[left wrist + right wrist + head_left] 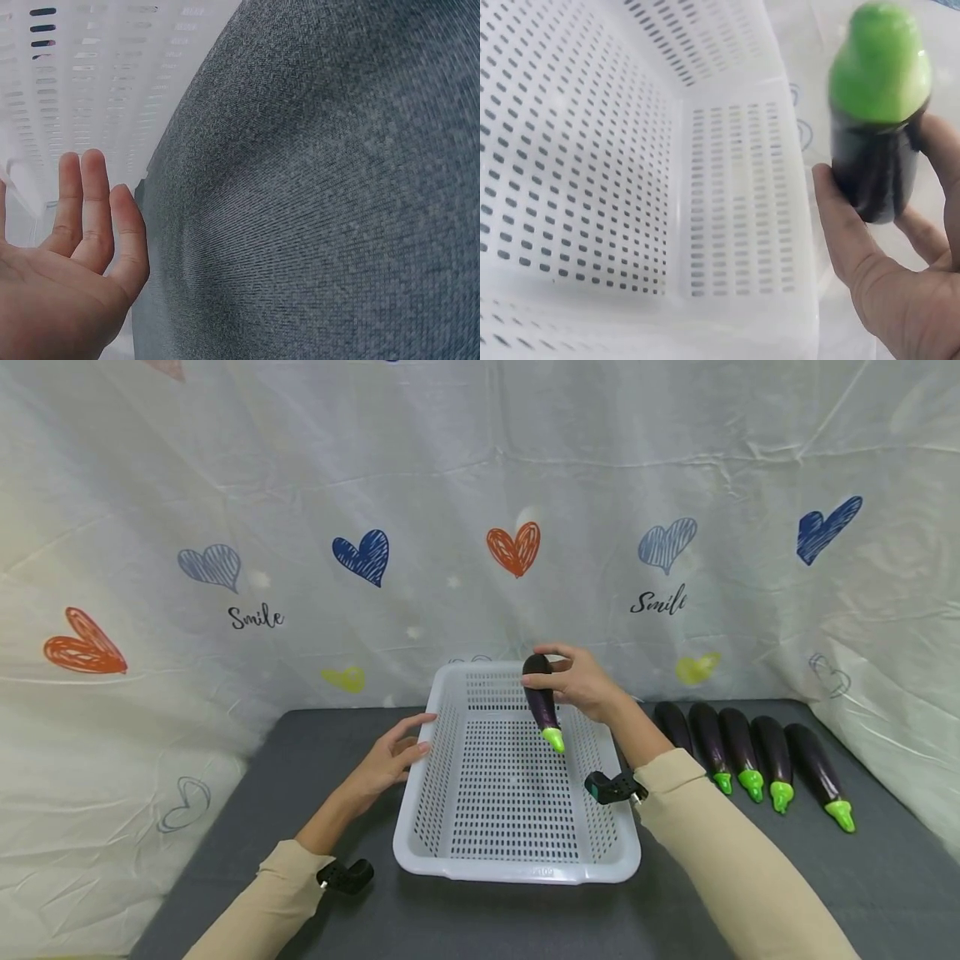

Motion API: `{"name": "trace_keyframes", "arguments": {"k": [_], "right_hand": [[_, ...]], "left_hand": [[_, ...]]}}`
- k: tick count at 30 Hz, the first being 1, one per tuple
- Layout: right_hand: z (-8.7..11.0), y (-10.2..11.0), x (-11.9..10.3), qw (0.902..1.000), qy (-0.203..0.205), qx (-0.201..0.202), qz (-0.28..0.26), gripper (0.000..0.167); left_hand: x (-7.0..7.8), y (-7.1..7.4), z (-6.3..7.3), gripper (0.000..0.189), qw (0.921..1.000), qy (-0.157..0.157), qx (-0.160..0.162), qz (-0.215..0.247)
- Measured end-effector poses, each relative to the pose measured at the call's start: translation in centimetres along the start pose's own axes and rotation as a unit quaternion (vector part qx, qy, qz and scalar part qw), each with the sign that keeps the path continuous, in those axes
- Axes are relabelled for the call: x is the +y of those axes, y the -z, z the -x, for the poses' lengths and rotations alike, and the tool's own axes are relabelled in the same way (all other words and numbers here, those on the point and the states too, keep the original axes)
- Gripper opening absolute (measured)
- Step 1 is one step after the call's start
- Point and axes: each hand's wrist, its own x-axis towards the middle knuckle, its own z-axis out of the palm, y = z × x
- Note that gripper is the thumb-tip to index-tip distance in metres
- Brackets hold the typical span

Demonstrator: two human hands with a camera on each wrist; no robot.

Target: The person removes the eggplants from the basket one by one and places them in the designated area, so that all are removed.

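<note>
A dark purple eggplant (539, 697) with a bright green stem end is gripped by my right hand (579, 683) over the far right part of a white plastic basket (517, 870). Its green end points down and toward me in the head view. In the right wrist view the eggplant (874, 161) sits between thumb and fingers, beside the basket wall (739, 202). My left hand (390, 756) rests against the basket's left side with fingers extended. The left wrist view shows that hand (75, 277) with straight fingers close to the perforated wall (82, 90). No eggplant shows inside the basket.
Several more eggplants (738, 747) lie in a row on the grey table cover (345, 927), right of the basket, partly behind my right arm. A white curtain (450, 485) printed with hearts hangs directly behind the table and along its sides.
</note>
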Motion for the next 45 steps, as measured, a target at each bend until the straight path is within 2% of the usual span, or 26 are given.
{"name": "trace_keyframes", "arguments": {"k": [5,10,19,24,39,45], "right_hand": [[0.5,0.1,-0.3,0.9999,-0.01,-0.009,-0.001,0.071],[0.9,0.2,-0.6,0.9997,-0.009,-0.011,0.021,0.07],[1.9,0.7,-0.9,0.9979,0.035,-0.03,0.044,0.07],[2.2,1.0,-0.8,0.9969,0.045,-0.042,0.049,0.071],[4.5,2.7,-1.1,0.9951,0.056,-0.023,0.078,0.071],[5.2,3.6,-1.3,0.9954,0.059,-0.018,0.073,0.073]], "left_hand": [[-0.1,0.0,0.0,0.057,1.0,0.0,0.0,-0.002],[-0.2,0.1,-0.1,0.057,1.0,0.0,-0.001,-0.001],[-0.1,0.1,-0.2,0.056,1.0,0.0,-0.003,0.0],[-0.1,0.1,-0.1,0.056,1.0,0.001,-0.002,0.002],[-0.1,0.0,-0.2,0.056,1.0,0.0,0.002,-0.001],[-0.2,0.0,-0.1,0.056,1.0,-0.003,-0.002,0.002]]}}
